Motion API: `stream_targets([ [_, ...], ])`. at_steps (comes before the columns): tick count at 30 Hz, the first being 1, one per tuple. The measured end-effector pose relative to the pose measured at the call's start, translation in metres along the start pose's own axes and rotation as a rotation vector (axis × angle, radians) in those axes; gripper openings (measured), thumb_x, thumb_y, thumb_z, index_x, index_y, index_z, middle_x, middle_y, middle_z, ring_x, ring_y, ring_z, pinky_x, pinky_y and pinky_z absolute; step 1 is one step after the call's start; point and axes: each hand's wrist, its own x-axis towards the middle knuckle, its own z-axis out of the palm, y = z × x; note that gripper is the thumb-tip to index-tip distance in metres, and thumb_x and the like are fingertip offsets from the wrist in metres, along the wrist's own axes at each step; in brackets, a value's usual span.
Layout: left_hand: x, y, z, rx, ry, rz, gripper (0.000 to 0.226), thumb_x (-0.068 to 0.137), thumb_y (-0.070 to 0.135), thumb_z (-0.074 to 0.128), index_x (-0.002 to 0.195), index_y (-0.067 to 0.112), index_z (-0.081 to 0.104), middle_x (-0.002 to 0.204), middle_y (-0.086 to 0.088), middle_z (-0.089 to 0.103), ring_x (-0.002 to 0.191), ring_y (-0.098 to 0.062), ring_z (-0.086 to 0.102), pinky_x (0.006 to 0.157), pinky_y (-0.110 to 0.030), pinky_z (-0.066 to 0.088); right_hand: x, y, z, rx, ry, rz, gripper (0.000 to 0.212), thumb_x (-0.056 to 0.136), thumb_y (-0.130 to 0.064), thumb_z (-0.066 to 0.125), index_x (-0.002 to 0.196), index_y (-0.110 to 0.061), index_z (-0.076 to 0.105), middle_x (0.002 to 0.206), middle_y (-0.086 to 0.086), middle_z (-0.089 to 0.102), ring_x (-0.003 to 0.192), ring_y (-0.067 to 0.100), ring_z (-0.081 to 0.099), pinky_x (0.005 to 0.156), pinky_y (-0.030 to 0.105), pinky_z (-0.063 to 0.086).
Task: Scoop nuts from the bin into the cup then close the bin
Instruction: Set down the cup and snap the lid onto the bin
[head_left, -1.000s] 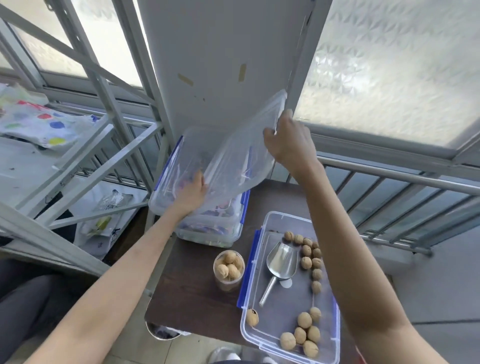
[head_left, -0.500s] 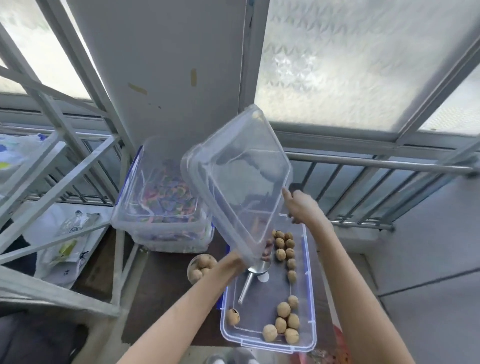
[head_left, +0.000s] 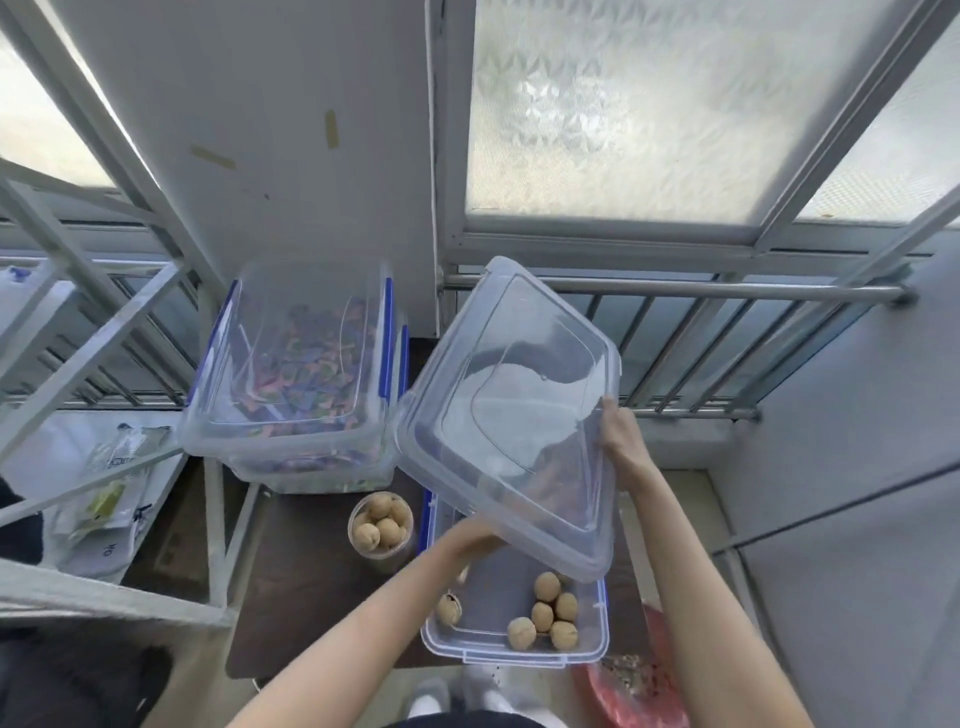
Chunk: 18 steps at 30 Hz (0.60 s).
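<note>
Daylight comes through frosted windows (head_left: 639, 104) above a metal railing (head_left: 675, 291), a white wall panel (head_left: 270, 130) stands between them, white metal bars (head_left: 93, 332) slant at far left, and a dark brown desk (head_left: 301, 587) sits below.

no legible txt, dark print on plastic bags (head_left: 111, 499) at left too blurred
</note>
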Motion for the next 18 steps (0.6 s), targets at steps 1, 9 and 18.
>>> stream_targets([
  [1,-0.004,-0.001,-0.012,-0.061,0.004,-0.026,0.047,0.097,0.011,0.048,0.056,0.021,0.028,0.053,0.0,0.039,0.028,0.005,0.046,0.042,-0.012,0.044,0.0,0.003,-0.007,-0.025,-0.001,-0.023,0.033,0.096,-0.024,0.026,0.068,-0.014,0.039,0.065,0.007,0.038,0.065,0.018,0.037,0.054,0.032,0.029],
  [9,0.036,-0.003,-0.056,-0.339,0.022,0.309,0.026,0.099,0.02,0.044,0.079,0.021,0.061,0.067,0.004,0.064,0.055,-0.006,0.064,0.068,-0.026,0.052,-0.001,0.06,-0.035,-0.277,-0.083,-0.004,0.046,0.099,-0.04,0.024,0.104,0.001,0.045,0.095,0.013,0.053,0.101,0.03,0.055,0.077,0.033,0.034],
  [18,0.072,-0.054,0.004,-0.241,0.38,0.185,0.041,0.102,0.035,0.03,0.077,0.012,0.052,0.075,-0.005,0.06,0.066,-0.022,0.06,0.059,-0.024,0.048,-0.02,0.11,-0.008,-0.291,-0.066,0.02,0.036,0.099,-0.038,0.026,0.095,-0.004,0.037,0.102,0.029,0.058,0.102,0.043,0.057,0.074,0.039,0.035],
])
